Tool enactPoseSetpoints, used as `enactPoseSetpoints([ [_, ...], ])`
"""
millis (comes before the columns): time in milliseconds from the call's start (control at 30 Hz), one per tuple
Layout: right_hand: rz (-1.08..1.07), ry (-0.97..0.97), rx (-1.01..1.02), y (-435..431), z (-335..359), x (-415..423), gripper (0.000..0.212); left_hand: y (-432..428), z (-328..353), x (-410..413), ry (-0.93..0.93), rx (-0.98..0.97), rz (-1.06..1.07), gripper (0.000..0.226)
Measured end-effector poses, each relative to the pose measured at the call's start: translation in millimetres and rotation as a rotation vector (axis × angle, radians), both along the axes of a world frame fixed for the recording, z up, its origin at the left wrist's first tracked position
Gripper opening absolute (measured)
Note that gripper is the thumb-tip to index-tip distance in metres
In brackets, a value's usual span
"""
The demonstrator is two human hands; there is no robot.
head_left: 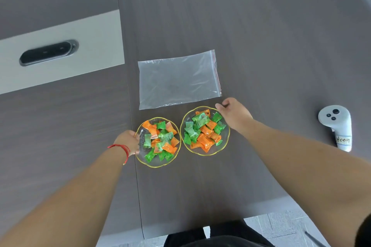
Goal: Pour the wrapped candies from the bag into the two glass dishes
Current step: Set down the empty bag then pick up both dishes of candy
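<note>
Fingers [220,105] of your right hand [233,113] curl loosely at the far rim of the right dish [202,153], touching or just short of it; no firm grip shows. Your left hand [128,142] rests against the left dish [158,164] at its outer rim; whether it pinches the glass, I cannot tell. Likely both hands are there to steady or square the dishes. Candies [202,130], green and orange, fill both dishes, which sit side by side near the surface's [261,26] near edge. Bag [178,80] lies flat and apparently empty just beyond them, so pouring looks finished. White controller [337,126] lies well apart, toward the right edge.
</note>
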State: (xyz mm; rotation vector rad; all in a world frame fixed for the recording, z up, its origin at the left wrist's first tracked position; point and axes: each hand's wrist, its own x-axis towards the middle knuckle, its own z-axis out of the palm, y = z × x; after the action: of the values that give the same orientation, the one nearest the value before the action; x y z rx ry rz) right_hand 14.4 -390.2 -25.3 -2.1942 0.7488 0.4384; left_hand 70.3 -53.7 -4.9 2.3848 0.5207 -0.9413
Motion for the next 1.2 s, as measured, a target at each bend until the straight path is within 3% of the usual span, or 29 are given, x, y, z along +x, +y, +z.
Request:
enactPoseSetpoints([
  [167, 0.316, 0.035, -0.162, 13.3, 0.2, -15.4, 0.025, -3.2, 6.5, -5.7, -0.030, 0.037, -0.094, 0.019],
  [367, 0.309, 0.045, -0.149, 12.9, 2.7, -18.0, 0.023, 9.6, 6.4, -5.4, 0.068, -0.195, 0.176, 0.020],
  [667, 0.157, 0.042, 0.104, 22.2, 34.3, -3.1, 0.023, 31.3, 31.7, -10.9, 0.051, -0.280, 0.231, 0.020],
  [800, 0.100, -0.032, 0.183, 39.1, 65.6, 16.8, 0.021, 48.5, 51.1, -4.7, -0.052, -0.303, 0.288, 0.010],
  [967, 0.058, -0.159, 0.153, 63.4, 115.9, 49.6, 0.031, 73.5, 81.7, 13.7, -0.266, -0.233, 0.271, 0.015],
  [1100, -0.002, -0.201, 0.154, 84.4, 144.6, 85.7, 0.025, 84.0, 112.2, 34.6, -0.467, -0.170, 0.192, 0.022],
  [1200, -0.034, -0.244, 0.216, 101.3, 159.2, 116.7, 0.019, 90.8, 125.8, 55.6, -0.506, -0.211, 0.293, 0.024],
])
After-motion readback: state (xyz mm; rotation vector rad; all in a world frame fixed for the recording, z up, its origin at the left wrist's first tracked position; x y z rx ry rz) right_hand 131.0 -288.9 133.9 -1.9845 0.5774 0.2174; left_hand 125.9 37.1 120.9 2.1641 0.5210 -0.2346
